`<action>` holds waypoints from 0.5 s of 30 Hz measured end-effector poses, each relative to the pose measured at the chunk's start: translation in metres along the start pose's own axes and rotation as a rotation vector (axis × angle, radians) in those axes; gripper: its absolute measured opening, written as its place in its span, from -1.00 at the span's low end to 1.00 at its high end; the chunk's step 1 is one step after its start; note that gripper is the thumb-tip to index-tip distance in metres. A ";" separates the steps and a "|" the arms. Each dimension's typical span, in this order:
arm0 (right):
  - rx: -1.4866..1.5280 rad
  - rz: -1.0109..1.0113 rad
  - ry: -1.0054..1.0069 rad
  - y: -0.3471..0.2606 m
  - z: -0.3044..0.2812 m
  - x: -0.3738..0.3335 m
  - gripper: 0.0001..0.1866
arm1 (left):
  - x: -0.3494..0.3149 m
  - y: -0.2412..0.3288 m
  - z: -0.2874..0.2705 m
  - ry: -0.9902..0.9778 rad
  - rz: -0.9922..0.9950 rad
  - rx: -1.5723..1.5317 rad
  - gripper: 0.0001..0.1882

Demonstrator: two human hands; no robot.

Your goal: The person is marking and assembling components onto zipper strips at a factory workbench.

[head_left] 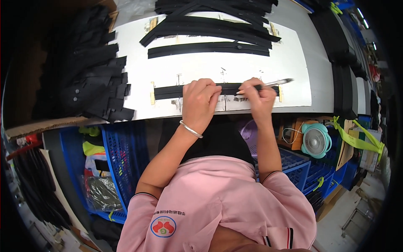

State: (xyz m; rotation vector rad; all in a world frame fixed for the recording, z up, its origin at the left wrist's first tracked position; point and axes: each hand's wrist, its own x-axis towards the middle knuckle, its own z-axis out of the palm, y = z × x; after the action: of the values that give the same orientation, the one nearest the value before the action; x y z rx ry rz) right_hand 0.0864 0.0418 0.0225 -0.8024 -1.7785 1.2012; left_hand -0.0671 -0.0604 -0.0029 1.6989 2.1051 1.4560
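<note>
A long black fabric strip (pixel 168 92), with a thin line along its length, lies crosswise on a white marked board (pixel 289 59) near the table's front edge. My left hand (pixel 199 101) presses on the strip left of its middle, its fingers bent and closed at the fabric. In my right hand (pixel 259 98) a pen (pixel 275 83) is gripped. Its writing end points left and down at the strip, and its clear barrel sticks out to the right. Whether the tip touches the fabric I cannot make out. Yellowish tape pieces (pixel 152 93) sit at the strip's ends.
Several similar black strips (pixel 210 49) lie farther back on the board. At the left is a big heap of black pieces (pixel 90 80); black stacks (pixel 344 90) stand at the right. Below the table are blue crates (pixel 113 164) and a turquoise fan (pixel 316 140).
</note>
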 end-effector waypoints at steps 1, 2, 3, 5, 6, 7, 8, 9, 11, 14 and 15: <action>0.052 0.050 0.086 0.002 -0.012 -0.001 -0.85 | 0.000 0.001 0.000 0.009 0.009 0.005 -0.94; 0.050 0.047 0.141 0.004 -0.026 0.001 -0.85 | 0.000 0.001 0.000 0.003 0.022 0.001 -0.94; 0.004 0.067 0.185 0.006 -0.038 0.004 -0.84 | 0.000 0.001 0.001 0.003 0.019 0.016 -0.94; -0.039 0.088 0.241 0.016 -0.057 0.007 -0.84 | 0.000 0.002 0.000 -0.019 -0.011 0.051 -0.91; -0.031 0.134 0.230 0.023 -0.062 0.008 -0.83 | 0.001 0.004 0.001 -0.024 0.000 0.049 -0.91; -0.022 0.181 0.218 0.029 -0.067 0.008 -0.83 | 0.002 0.006 0.003 -0.024 0.004 0.078 -0.91; -0.021 0.180 0.229 0.034 -0.071 0.007 -0.83 | 0.004 0.009 0.005 -0.025 0.009 0.107 -0.91; -0.042 0.161 0.213 0.035 -0.069 0.007 -0.83 | 0.005 0.012 0.008 -0.028 0.013 0.110 -0.91; -0.071 0.138 0.206 0.035 -0.065 0.006 -0.83 | 0.011 0.024 0.020 -0.026 0.055 0.016 -0.92; -0.116 0.147 0.197 0.035 -0.064 0.007 -0.82 | 0.023 0.044 0.043 -0.079 0.124 -0.086 -0.92; -0.120 0.139 0.204 0.035 -0.062 0.008 -0.82 | 0.026 0.048 0.052 -0.084 0.129 -0.085 -0.92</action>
State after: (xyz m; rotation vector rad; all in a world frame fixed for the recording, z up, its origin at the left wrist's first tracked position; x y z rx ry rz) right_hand 0.1404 0.0861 0.0044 -1.0939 -1.6600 1.0660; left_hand -0.0132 -0.0109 0.0138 1.8601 1.8961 1.4558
